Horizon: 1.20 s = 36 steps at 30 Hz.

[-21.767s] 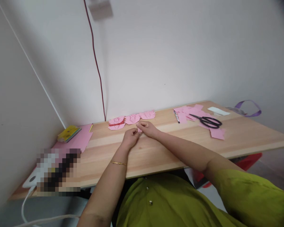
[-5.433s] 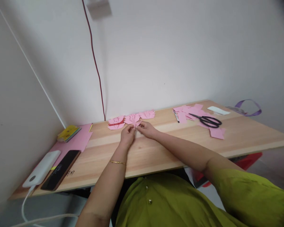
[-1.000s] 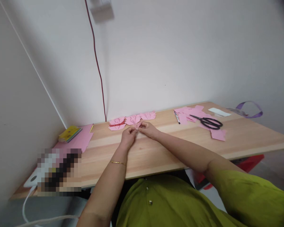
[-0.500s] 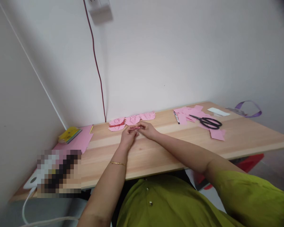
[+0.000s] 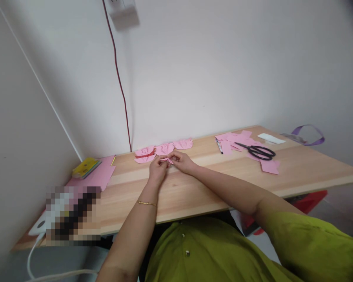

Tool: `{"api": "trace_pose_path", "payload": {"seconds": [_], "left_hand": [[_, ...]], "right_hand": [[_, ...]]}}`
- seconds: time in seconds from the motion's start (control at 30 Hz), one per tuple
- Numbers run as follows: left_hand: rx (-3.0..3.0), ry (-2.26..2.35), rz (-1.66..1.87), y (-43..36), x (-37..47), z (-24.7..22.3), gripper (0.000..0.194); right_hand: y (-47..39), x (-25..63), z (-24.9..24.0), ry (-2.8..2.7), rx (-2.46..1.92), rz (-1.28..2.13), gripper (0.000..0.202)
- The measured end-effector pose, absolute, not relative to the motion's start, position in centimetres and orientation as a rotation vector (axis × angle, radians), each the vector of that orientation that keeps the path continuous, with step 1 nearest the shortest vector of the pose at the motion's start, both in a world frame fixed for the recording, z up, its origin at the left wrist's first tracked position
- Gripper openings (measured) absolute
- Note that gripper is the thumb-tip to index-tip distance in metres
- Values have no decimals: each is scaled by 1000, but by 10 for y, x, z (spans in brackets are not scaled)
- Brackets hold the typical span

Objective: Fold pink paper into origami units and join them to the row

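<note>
The small folded pink paper (image 5: 167,160) has turned between the hands since a second ago, its pink edges now showing more plainly; the other things lie as they did.

At the left end of the surface (image 5: 206,188), a white device (image 5: 41,224) lies partly under a blurred patch, so what is beside it can't be told. Beyond it, a yellow packet (image 5: 84,167) rests on a large pink sheet (image 5: 107,178), with a yellow pencil (image 5: 113,160) near the sheet's far corner.

Next comes a row of creased pink pieces (image 5: 164,149) near the wall, a red strip (image 5: 145,155) at its left end. These look already worked. In front of them, the fingers of the left hand (image 5: 157,170) and right hand (image 5: 182,162) are closed on the folded paper, which seems partway through folding.

To the right are a marker (image 5: 219,147) and loose pink scraps (image 5: 270,167), perhaps offcuts or pieces still unfolded, with black-handled scissors (image 5: 260,152) lying over some. A white strip (image 5: 271,138) and purple strap (image 5: 321,140) are farthest right.
</note>
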<state>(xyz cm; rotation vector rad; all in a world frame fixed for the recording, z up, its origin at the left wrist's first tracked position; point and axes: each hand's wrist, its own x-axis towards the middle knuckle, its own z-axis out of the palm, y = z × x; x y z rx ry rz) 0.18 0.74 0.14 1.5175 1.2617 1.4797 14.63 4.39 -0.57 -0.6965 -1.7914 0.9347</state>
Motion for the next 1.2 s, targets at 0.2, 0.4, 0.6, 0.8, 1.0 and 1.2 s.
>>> {"api": "trace_pose_path", "payload": {"seconds": [0.2,0.4,0.6,0.8,1.0,1.2], "left_hand": [[1570,1322,1480,8,0,0,22],[1615,1362,1468,8,-1,0,23],[1667,1428,1494,7,-2,-1,13],[1823,1476,1519,6,-3,1,12],[2001,1495,1570,3,-4,6,16],[2096,1506,1632,3,-3,7,14]], "right_hand": [[44,146,-6,-1809,-679,918,13],[43,147,-4,-1819,-680,856,12],[42,148,-2,-1823,-703,761,10],[41,148,-1,-1843,-674,693,10],[44,149,0,-1860,-624,614,7],[44,150,0,-1873,-611,568,8]]}}
